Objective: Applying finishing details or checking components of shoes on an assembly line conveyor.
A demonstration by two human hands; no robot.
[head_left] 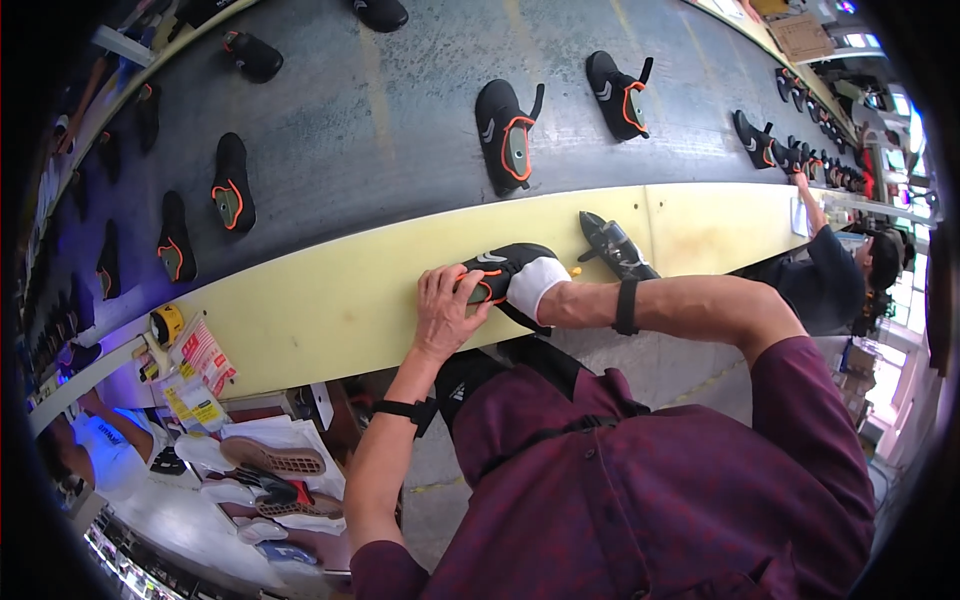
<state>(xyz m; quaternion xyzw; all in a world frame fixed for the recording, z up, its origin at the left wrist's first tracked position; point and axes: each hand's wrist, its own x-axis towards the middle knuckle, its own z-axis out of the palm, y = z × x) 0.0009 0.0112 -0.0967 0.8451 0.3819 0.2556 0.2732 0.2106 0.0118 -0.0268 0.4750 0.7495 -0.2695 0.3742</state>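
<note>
Right now we hold a black shoe [505, 268] with orange trim on the pale yellow bench [330, 300] edge. Our left hand [447, 310] grips its side, fingers curled over it. Our right hand [537, 283], wrapped in white, is tucked inside the shoe, so we cannot tell its grip. More shoes [505, 135] ride the grey conveyor [380, 130] beyond

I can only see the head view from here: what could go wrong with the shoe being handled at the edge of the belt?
The black shoe sits on the narrow yellow ledge, pinned by the left hand while the right hand is inside a white cover; it could slide off. A dark tool lies close by the right forearm and might get knocked. Shoes on the belt pass close.
</note>
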